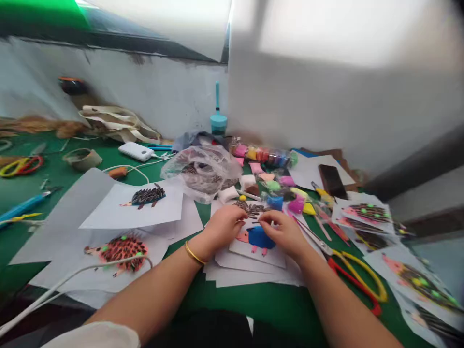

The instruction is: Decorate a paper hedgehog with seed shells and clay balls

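In front of me lies a white paper (241,248) bearing a hedgehog (260,238) with a blue clay body and a pink face and feet. My right hand (284,234) is over the hedgehog's upper right edge, thumb and forefinger pinched on a small dark sunflower seed (255,222). My left hand (225,225) is closed at the hedgehog's upper left, its fingertips together; whatever they hold is hidden. Just beyond both hands is a small heap of striped sunflower seeds (250,209). More white sheets lie under the hedgehog paper.
Beyond the heap are a plastic bag of seeds (203,171) and packets of coloured clay (274,202). Large scissors (326,249) lie right of my right hand. Seed-covered hedgehog pictures (125,253) lie on both sides. A white cable (83,273) crosses the left papers; a phone (331,181) lies farther right.
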The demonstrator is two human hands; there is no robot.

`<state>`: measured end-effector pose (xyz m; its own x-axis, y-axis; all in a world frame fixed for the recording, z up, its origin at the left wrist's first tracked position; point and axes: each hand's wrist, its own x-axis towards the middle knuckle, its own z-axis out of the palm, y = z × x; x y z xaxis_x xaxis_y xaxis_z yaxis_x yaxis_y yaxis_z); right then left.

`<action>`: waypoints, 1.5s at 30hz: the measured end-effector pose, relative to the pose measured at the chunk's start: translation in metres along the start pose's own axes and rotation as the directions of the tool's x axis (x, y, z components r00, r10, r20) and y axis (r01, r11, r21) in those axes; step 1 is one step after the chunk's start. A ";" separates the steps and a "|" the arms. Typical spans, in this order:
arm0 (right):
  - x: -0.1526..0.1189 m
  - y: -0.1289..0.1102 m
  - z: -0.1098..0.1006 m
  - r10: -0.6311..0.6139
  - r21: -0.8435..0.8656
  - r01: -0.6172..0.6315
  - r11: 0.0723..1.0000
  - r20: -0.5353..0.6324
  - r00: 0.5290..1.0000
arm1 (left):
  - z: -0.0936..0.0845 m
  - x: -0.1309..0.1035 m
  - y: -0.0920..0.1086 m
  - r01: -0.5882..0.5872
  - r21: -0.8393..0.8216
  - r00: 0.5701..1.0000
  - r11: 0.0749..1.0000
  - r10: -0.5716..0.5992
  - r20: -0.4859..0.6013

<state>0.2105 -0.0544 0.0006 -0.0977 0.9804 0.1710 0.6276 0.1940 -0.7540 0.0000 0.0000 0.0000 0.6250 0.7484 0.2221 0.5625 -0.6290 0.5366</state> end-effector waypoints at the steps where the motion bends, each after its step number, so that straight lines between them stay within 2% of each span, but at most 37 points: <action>1: 0.001 0.001 -0.001 -0.019 -0.001 0.019 1.000 0.011 1.000 | 0.001 -0.001 -0.002 -0.010 0.032 1.000 0.999 0.010 0.020; 4: 0.004 0.003 -0.002 -0.080 -0.012 0.080 0.997 0.041 0.996 | 0.003 -0.003 -0.006 -0.016 0.104 0.998 0.994 0.010 0.057; 9: 0.001 0.005 0.003 -0.158 -0.069 0.163 0.984 0.073 0.985 | 0.004 -0.006 -0.008 0.039 0.153 0.997 0.987 -0.049 0.058; 16: 0.000 0.004 0.009 -0.149 -0.183 0.158 0.970 0.062 0.987 | 0.005 -0.006 -0.007 0.041 0.160 0.997 0.986 -0.050 0.050; 32: -0.003 -0.002 0.008 -0.150 -0.288 0.165 0.943 0.072 0.986 | 0.003 -0.006 -0.005 0.095 0.122 0.993 0.988 -0.103 0.057; 41: -0.002 -0.004 0.008 -0.157 -0.345 0.181 0.921 0.097 0.983 | 0.003 -0.007 -0.004 0.074 0.122 0.995 0.990 -0.081 0.054; 45: -0.002 -0.004 0.007 -0.156 -0.363 0.185 0.913 0.110 0.982 | 0.001 -0.008 0.000 0.018 0.119 0.998 0.993 -0.025 0.058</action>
<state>0.2023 -0.0566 -0.0012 -0.2786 0.9360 0.2153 0.8353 0.3468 -0.4266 -0.0043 -0.0057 -0.0030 0.6409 0.7506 0.1608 0.6341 -0.6357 0.4402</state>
